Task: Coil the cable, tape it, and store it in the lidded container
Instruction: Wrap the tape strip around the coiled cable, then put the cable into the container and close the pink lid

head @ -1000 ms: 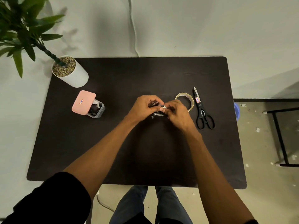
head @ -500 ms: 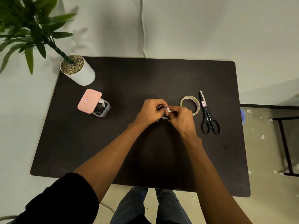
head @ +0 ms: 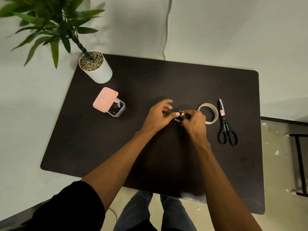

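**Securing the tape around the coiled cable**

Head view. Your left hand point(head: 160, 117) and right hand point(head: 194, 121) meet over the middle of the dark table point(head: 166, 80). Between them sits the small black coiled cable point(head: 177, 112), mostly hidden by your fingers. Your left hand pinches the coil with the thumb while its outer fingers are spread loose. Your right hand is closed on the coil and on a pale strip of tape point(head: 182, 114) that shows at the fingertips; whether the strip is fully wrapped cannot be told from here.

To do this step well:

1. Keep the left thumb pressing the loops together so that the coil does not spring apart.
2. Draw the strip taut with the right hand and lay it across all loops, not only the outer ones.
3. Press the free end onto the tape itself so that it bonds.

The tape roll point(head: 208, 114) lies just beside your right hand, the scissors point(head: 225, 127) next to it. The container point(head: 116, 110) stands well apart to the left, its pink lid point(head: 105, 99) tilted open, with dark contents already inside.
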